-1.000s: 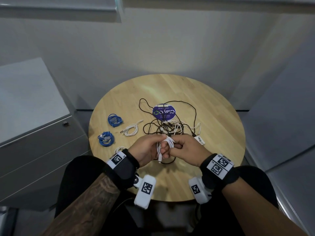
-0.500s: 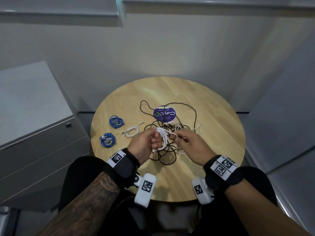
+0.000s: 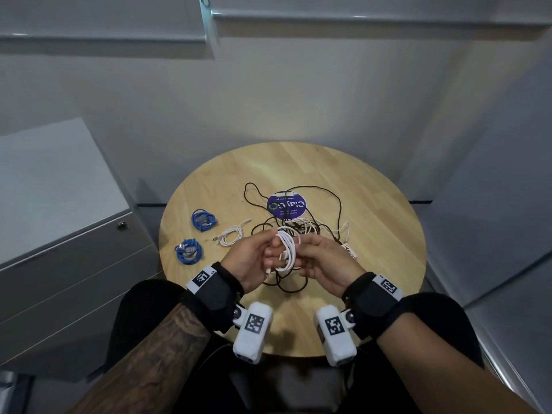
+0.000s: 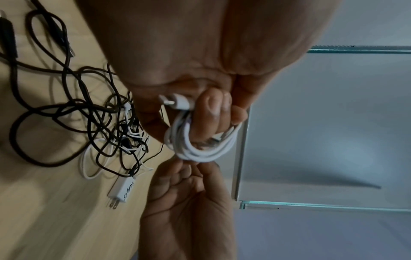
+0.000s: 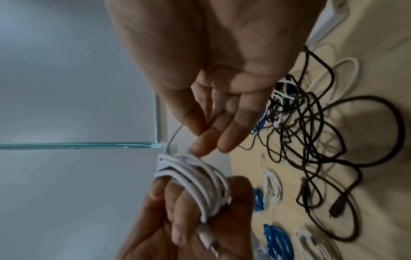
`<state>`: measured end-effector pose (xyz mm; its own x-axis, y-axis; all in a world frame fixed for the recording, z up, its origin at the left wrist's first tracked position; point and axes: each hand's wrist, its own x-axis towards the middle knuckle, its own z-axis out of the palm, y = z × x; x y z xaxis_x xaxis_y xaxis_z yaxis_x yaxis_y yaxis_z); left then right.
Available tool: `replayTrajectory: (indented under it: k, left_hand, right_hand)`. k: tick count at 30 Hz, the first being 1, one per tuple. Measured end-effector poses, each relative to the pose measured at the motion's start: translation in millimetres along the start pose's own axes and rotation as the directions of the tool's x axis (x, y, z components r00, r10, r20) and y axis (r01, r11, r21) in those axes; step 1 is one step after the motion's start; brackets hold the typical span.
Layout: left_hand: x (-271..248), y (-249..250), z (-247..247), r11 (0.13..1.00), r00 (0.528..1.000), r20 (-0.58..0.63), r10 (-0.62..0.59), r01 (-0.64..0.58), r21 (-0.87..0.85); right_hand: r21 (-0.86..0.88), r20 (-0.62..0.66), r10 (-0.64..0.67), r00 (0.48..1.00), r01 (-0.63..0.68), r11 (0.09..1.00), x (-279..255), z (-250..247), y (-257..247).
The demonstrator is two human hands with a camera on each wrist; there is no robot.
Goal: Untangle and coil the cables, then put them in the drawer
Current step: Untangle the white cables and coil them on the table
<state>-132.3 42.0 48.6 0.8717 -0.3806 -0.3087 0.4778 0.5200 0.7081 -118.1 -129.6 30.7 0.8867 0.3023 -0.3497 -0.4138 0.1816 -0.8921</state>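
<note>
A white cable (image 3: 287, 249) is wound in several loops round the fingers of my left hand (image 3: 254, 258), which grips it just above the table's near half. The left wrist view shows the coil (image 4: 200, 142) round my curled fingers (image 4: 213, 112), a white plug tucked under them. My right hand (image 3: 319, 258) faces it and pinches the coil's short free tail (image 5: 175, 133) between thumb and forefinger (image 5: 206, 139). Behind both hands lies a tangle of black and white cables (image 3: 298, 231) on the round wooden table (image 3: 382, 234).
Two blue coiled cables (image 3: 203, 219) (image 3: 188, 251) and a white coiled one (image 3: 231, 236) lie on the table's left. A purple round disc (image 3: 286, 206) sits behind the tangle, a white plug adapter (image 3: 349, 251) to its right. A grey drawer cabinet (image 3: 74, 264) stands at left, drawers closed.
My right hand swung out to the right with the white cable, then came back to the left hand, laying another loop on the coil. Only a short tail is left free.
</note>
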Motion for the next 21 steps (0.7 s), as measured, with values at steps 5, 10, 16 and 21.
replayTrajectory:
  k: [5,10,16,21]
  left_hand:
    - [3.9,-5.7,2.3,0.981,0.971,-0.161,0.177,-0.161,0.106]
    - [1.8,-9.2,15.7,0.951,0.947,-0.168,0.274,-0.24,0.196]
    - [1.6,-11.6,15.2,0.962,0.968,-0.081,0.239,-0.225,0.153]
    - [-3.3,-8.7,9.7,0.885,0.961,0.145,0.237,-0.275,0.376]
  right_hand:
    - [-0.205,0.03,-0.218,0.975,0.219,0.954,-12.7,11.2,-1.4]
    - [-0.336,0.087,-0.342,0.936,0.351,0.874,-20.7,18.3,-0.8]
    - [-0.296,-0.019,-0.357,0.934,0.336,0.894,-17.0,18.6,-6.6]
    - [-0.198,0.01,-0.272,0.962,0.268,0.943,-12.2,13.3,-8.5]
